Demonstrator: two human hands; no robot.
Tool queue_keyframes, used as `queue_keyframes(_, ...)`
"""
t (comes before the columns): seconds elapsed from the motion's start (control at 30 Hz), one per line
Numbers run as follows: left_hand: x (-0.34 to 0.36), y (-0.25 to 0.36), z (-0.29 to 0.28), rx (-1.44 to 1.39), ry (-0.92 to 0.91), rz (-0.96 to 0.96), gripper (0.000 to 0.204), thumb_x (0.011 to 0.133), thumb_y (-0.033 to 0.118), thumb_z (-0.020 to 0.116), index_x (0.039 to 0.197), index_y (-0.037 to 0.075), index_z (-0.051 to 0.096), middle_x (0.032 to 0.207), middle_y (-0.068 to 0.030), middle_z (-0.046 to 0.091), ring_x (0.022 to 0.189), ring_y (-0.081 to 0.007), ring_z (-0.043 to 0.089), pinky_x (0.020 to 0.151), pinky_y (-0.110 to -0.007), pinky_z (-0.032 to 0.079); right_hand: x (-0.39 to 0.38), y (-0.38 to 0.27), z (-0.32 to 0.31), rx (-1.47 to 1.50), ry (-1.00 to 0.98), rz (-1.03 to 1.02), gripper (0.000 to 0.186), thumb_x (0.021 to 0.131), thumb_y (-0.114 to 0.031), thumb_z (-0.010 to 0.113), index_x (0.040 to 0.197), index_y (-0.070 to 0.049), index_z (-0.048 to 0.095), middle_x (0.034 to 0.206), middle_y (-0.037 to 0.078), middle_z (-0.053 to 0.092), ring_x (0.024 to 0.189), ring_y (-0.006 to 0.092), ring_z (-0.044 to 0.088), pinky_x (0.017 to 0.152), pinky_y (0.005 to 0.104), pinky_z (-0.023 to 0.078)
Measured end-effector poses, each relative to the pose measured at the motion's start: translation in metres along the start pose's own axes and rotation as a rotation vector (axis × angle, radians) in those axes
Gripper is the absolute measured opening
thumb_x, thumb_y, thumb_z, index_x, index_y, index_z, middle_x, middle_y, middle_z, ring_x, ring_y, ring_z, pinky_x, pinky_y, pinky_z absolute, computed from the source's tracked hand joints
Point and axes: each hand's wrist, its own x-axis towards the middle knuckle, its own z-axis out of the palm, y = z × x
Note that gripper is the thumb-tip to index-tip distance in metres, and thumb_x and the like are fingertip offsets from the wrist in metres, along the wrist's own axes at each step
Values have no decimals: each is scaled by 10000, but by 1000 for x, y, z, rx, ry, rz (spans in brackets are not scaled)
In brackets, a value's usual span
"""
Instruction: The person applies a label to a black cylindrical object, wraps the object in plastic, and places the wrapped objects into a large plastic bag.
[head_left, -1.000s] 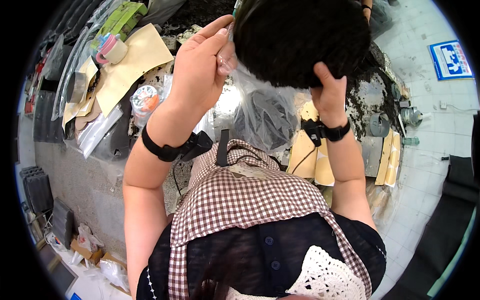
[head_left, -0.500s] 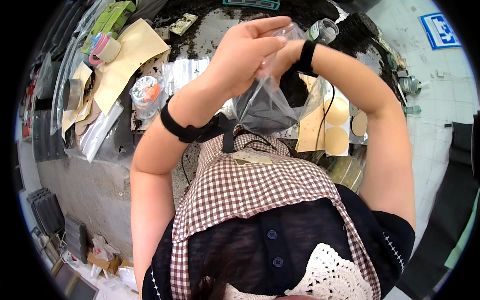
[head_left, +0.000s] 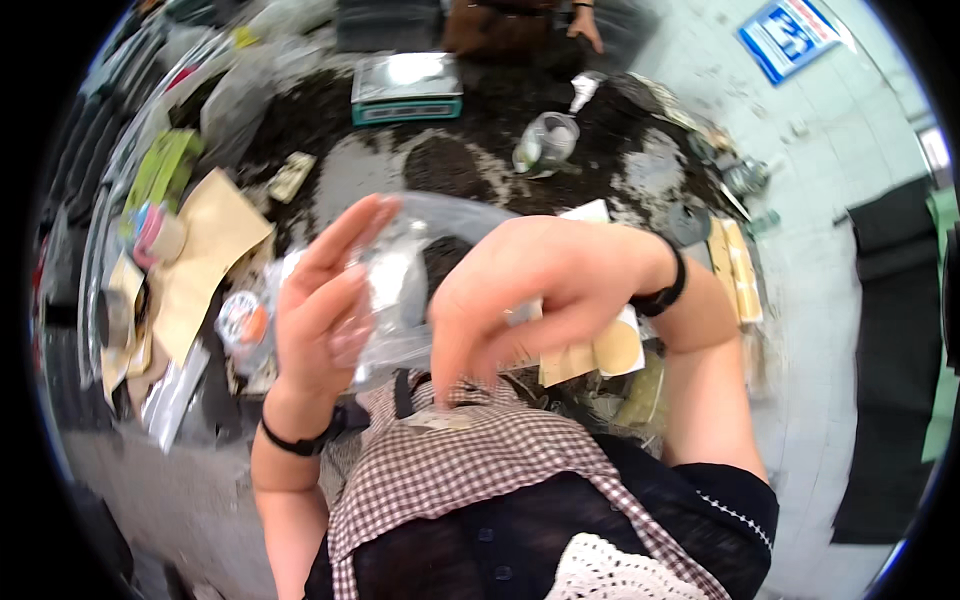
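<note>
Between my hands a clear plastic bag is spread out, its upper edge running from the left fingers toward the right wrist. My left hand is at the bag's left side, index finger stretched out and thumb against the film, gripping it. Over the bag's right part, my right hand bends downward with fingers curled. Motion smears its fingertips, so whether they pinch the film is not visible. Each wrist wears a black band. Dark soil shows through and behind the bag.
A teal-edged scale stands at the back, a clear jar right of it on dark soil. Brown paper, a pink cup and a lidded tub lie left. Round tan stickers sit right. Another person's hand reaches in far back.
My hands have separated from their close hold at the bag's gathered top, and the bag is spread wider. The view has shifted, showing the scale and another person's hand.
</note>
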Motion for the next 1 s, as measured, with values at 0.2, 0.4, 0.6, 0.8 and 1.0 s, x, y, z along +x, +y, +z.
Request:
queue_keyframes(0.2, 10, -15, 15, 166, 148, 79, 538, 873, -2, 510, 1402, -59, 431, 1404, -184, 501, 557, -23, 466, 491, -159, 378, 31, 3, 10, 287, 51, -517, 174, 924, -90, 619, 1060, -5, 686, 990, 128, 692, 884, 261, 668, 751, 378, 525)
queue_keyframes(0.4, 15, -29, 14, 245, 296, 108, 541, 854, -12, 533, 1386, -62, 447, 1365, -187, 524, 554, -30, 464, 484, -160, 381, 44, 36, -19, 295, 19, -627, 206, 939, -126, 609, 1091, -5, 679, 1026, 120, 694, 934, 235, 663, 799, 358, 520)
queue_keyframes(0.6, 35, -41, 28, 289, 466, 136, 545, 834, -23, 555, 1370, -65, 464, 1326, -191, 546, 551, -37, 462, 476, -161, 384, 38, 72, -62, 331, -17, -678, 240, 954, -161, 599, 1122, -6, 673, 1061, 111, 697, 984, 210, 658, 848, 338, 516)
queue_keyframes(0.8, 40, -58, 12, 303, 612, 125, 549, 814, -33, 578, 1354, -68, 480, 1286, -195, 569, 548, -44, 461, 469, -161, 387, 6, 155, -138, 228, 67, -561, 276, 968, -197, 589, 1152, -7, 667, 1097, 103, 699, 1034, 185, 653, 896, 318, 511)
queue_keyframes(1.0, 35, -56, 20, 358, 754, 147, 554, 795, -43, 601, 1338, -72, 497, 1247, -199, 592, 545, -51, 459, 462, -162, 390, -58, 488, -261, -556, 827, 959, 556, 897, -493, 590, 1032, 37, 687, 959, 219, 692, 877, 346, 665, 783, 429, 517)
